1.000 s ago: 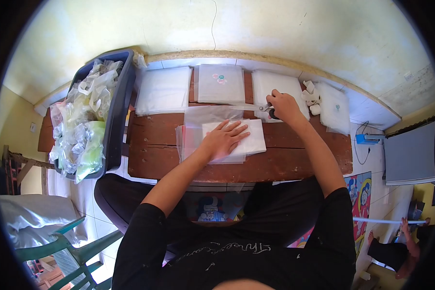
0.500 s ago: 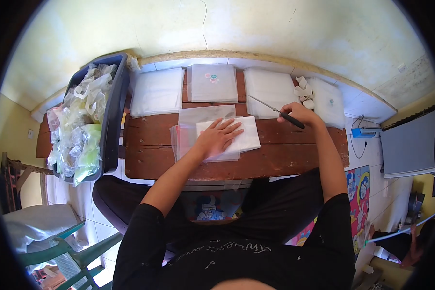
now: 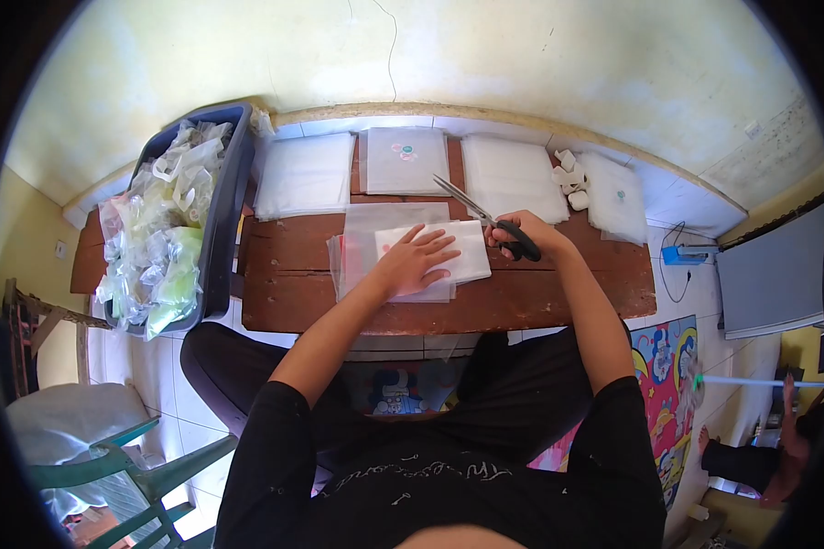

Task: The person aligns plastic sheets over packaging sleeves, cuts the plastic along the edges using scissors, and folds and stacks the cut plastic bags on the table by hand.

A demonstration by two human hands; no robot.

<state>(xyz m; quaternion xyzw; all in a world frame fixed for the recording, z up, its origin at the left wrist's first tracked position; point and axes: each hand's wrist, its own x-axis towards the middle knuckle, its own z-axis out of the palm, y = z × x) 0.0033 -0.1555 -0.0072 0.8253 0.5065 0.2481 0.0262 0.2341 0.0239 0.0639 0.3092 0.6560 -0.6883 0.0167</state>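
Observation:
My left hand (image 3: 415,265) lies flat with spread fingers on a folded white plastic bundle (image 3: 471,250), which rests over clear plastic sheets (image 3: 361,220). My right hand (image 3: 527,235) grips black-handled scissors (image 3: 470,203) just right of the bundle, their blades pointing up and left. Behind are a stack of clear bags (image 3: 305,175) at the left, a stack with a small coloured print (image 3: 407,163) in the middle, and another stack (image 3: 511,176) at the right.
A dark tub (image 3: 222,212) full of plastic bags stands left of the brown wooden table (image 3: 558,297). White rolled pieces (image 3: 571,180) and another bag stack (image 3: 613,197) lie at the right. A green chair (image 3: 137,471) is lower left; another person (image 3: 787,448) holds a pole at far right.
My right hand has come down and left with the scissors, closer to the bundle. My left hand stays flat on it. The other person's pole has shifted.

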